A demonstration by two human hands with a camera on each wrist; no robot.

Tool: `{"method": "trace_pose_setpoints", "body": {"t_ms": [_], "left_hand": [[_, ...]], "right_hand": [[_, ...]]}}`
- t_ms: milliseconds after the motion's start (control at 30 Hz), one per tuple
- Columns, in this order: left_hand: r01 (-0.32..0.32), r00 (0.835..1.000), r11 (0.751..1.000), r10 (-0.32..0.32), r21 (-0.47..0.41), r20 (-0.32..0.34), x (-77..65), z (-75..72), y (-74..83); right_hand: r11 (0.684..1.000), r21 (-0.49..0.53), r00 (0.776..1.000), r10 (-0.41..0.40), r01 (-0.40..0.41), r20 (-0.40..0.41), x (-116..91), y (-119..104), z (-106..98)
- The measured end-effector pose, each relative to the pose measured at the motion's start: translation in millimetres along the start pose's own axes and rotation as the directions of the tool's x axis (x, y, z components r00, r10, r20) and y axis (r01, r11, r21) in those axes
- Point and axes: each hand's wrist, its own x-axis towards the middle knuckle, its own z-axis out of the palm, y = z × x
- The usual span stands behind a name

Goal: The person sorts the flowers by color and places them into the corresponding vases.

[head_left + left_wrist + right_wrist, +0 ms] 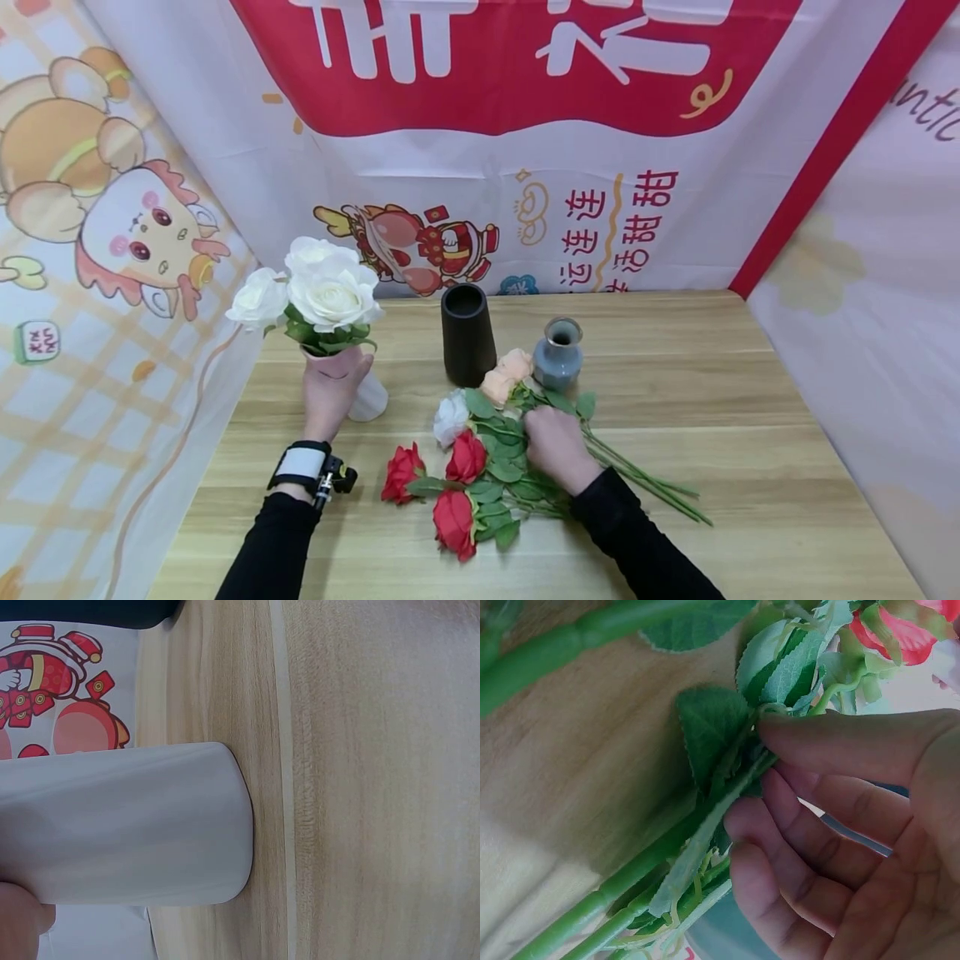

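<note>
The person's left hand (335, 387) is wrapped round the upper part of a white vase (369, 400) at the left of the table (750, 433), just under the white roses (330, 287) that crowd its mouth. Gripping it so high probably steadies it against those top-heavy blooms.

The right hand (557, 442) reaches down into loose flowers lying mid-table and pinches among the green stems (600, 894) with thumb and fingertips; leaves press in so thickly there that I can't tell which bloom the pinched piece belongs to. The heads point left: three red roses (453, 523) nearest the person, a white flower (451, 417) beyond them, then peach flowers (506, 377) beside the blue vase (557, 364). Some long stem ends run out to the right of the hand, a lie that seems handy for picking up by the stalk. The blue vase and the black vase (468, 337) stand behind the bunch, likely set there to leave the front for the flowers.

The table's back edge meets a printed cloth (450, 158), with the black vase fairly near it. On the left, another cloth (67, 433) hems in the white vase's side. The widest room for moving lies right, past the stem ends; a narrower gap separates the left hand from the red roses.
</note>
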Motion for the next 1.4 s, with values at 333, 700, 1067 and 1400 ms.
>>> {"method": "trace_pose_setpoints", "body": {"t_ms": [333, 700, 1067, 1400], "left_hand": [[-0.016, 1.000, 1.000, 0.016, -0.020, -0.016, -0.5, 1.2, 0.4], [-0.011, 1.000, 1.000, 0.011, -0.018, -0.018, -1.2, 0.0, 2.4], [-0.024, 1.000, 1.000, 0.024, -0.009, -0.017, -0.8, 0.9, 2.9], [-0.001, 1.000, 1.000, 0.001, -0.027, -0.017, -2.0, 1.2, 0.5]], "right_hand": [[1.000, -0.028, 0.999, -0.004, 0.002, -0.051, -5.4, -5.6, -10.3], [0.999, -0.046, 0.997, -0.003, -0.001, -0.083, -8.7, -15.8, -28.8], [0.998, -0.051, 0.985, 0.023, -0.032, -0.172, -11.9, -20.8, -55.9], [0.998, 0.006, 0.953, 0.068, -0.069, -0.296, -18.4, -22.1, -97.0]]}}
